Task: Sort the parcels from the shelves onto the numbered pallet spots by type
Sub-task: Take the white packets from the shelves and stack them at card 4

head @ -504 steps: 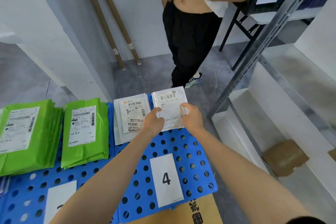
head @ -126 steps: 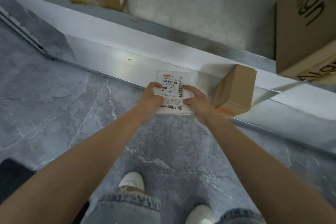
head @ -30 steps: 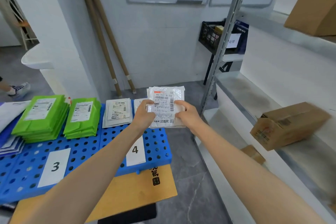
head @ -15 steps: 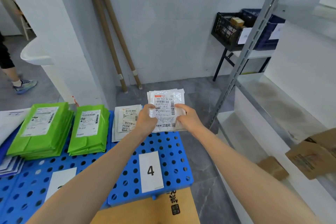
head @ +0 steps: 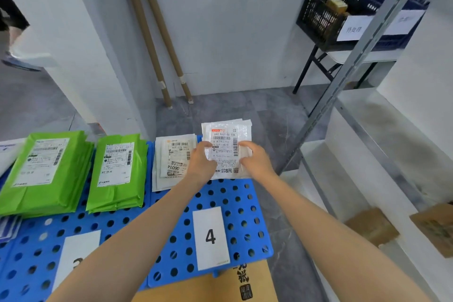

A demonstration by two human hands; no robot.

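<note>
A small white bubble mailer (head: 226,140) with a printed label hangs over the far end of the blue pallet (head: 242,213), above the spot marked 4 (head: 210,238). My left hand (head: 202,163) grips its left edge and my right hand (head: 256,162) grips its right edge. A stack of white mailers (head: 172,159) lies just left of it on the same spot. Two stacks of green parcels (head: 116,174) (head: 41,171) lie on the spot marked 3 (head: 78,250).
Metal shelving (head: 362,39) stands to the right, with brown boxes (head: 370,225) on its low shelf. Two cardboard tubes (head: 149,32) lean on the wall. A black crate (head: 326,17) sits on a folding table. Flat cardboard (head: 220,287) lies under the pallet's near edge.
I have stepped closer to the pallet, still holding the white mailer in both hands. The mailer now sits lower, over the far end of spot 4.
</note>
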